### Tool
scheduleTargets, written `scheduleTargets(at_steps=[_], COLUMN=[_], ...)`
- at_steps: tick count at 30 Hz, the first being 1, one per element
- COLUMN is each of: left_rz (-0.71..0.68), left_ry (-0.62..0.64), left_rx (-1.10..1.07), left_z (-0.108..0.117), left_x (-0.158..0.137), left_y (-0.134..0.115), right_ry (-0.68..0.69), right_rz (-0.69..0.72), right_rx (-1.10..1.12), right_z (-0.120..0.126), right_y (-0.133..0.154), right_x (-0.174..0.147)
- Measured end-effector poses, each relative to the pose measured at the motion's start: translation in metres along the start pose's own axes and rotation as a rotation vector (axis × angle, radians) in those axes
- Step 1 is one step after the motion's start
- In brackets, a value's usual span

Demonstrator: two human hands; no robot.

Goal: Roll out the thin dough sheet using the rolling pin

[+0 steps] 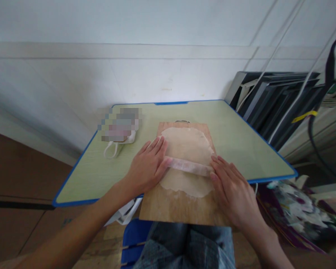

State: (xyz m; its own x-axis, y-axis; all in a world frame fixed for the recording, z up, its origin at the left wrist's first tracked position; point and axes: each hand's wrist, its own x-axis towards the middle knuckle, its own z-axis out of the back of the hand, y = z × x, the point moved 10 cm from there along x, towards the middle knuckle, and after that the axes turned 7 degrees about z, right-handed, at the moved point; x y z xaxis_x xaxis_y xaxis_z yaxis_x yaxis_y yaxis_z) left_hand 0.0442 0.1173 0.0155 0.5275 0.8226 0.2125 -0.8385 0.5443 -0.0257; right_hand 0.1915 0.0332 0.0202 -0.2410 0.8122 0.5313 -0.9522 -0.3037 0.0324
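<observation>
- Nearest to us, our knees in blue jeans (pixel 185 244) sit under the front edge of a wooden board (pixel 179 209) that overhangs the desk (pixel 235 138).
- Our left hand (pixel 147 168) lies flat, fingers (pixel 156 147) pressed together, on the left end of a pale rolling pin (pixel 189 166).
- Our right hand (pixel 231 186) lies flat the same way on the pin's right end, fingers together.
- The pin lies across a thin round sheet of dough (pixel 187 145) spread on the board.
- Farther left on the desk rests a blurred object with a white cord (pixel 112 149).
- Beyond the desk's right side, dark panels (pixel 271 101) lean by the wall.
</observation>
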Motion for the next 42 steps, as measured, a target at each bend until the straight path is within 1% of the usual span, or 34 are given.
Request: scheduleTargets(at_steps=[3,6,8,10,15,17,18,20,23,26,27,29,34,36,38,42], left_rz=[0.026,0.061,0.069,0.068,0.034,0.021,0.018,0.018,0.031,0.056,0.063,0.081,0.117,0.122,0.12,0.113], left_ry=[0.06,0.066,0.058,0.046,-0.008,-0.044,-0.054,-0.043,-0.016,-0.03,-0.033,-0.033,-0.043,-0.056,-0.054,-0.003], left_rx=[0.004,0.005,0.004,0.004,0.002,0.005,0.009,0.023,0.043,0.051,0.053,0.056,0.045,0.045,0.053,0.064], left_z=[-0.009,-0.013,-0.014,-0.012,0.0,0.005,0.005,0.002,-0.006,-0.008,-0.007,-0.005,0.003,0.005,0.004,-0.005], left_x=[0.022,0.052,0.062,0.056,0.007,-0.006,-0.007,0.0,0.025,0.043,0.043,0.035,-0.013,-0.023,-0.018,0.02], left_y=[0.005,0.008,0.007,0.005,-0.001,-0.003,-0.003,-0.001,0.001,0.003,0.003,0.002,-0.002,-0.003,-0.002,0.002], right_ry=[0.039,0.088,0.103,0.1,0.046,0.031,0.029,0.039,0.073,0.095,0.093,0.078,0.009,-0.002,0.013,0.058], right_rz=[-0.018,-0.034,-0.027,-0.012,0.029,0.049,0.051,0.041,0.011,-0.016,-0.017,-0.004,0.051,0.06,0.046,0.002], right_rx=[-0.026,-0.031,-0.02,-0.024,-0.049,-0.037,-0.032,-0.027,-0.003,0.028,0.028,0.011,-0.042,-0.029,-0.019,0.001], right_z=[-0.011,-0.023,-0.026,-0.023,-0.004,0.0,0.0,-0.004,-0.016,-0.025,-0.025,-0.022,-0.001,0.002,-0.002,-0.02], right_y=[-0.01,-0.025,-0.029,-0.026,-0.002,0.005,0.005,0.0,-0.015,-0.026,-0.027,-0.022,0.005,0.009,0.005,-0.018], right_x=[0.013,0.027,0.031,0.028,0.004,-0.001,-0.001,0.003,0.016,0.025,0.026,0.023,0.002,-0.001,0.003,0.024])
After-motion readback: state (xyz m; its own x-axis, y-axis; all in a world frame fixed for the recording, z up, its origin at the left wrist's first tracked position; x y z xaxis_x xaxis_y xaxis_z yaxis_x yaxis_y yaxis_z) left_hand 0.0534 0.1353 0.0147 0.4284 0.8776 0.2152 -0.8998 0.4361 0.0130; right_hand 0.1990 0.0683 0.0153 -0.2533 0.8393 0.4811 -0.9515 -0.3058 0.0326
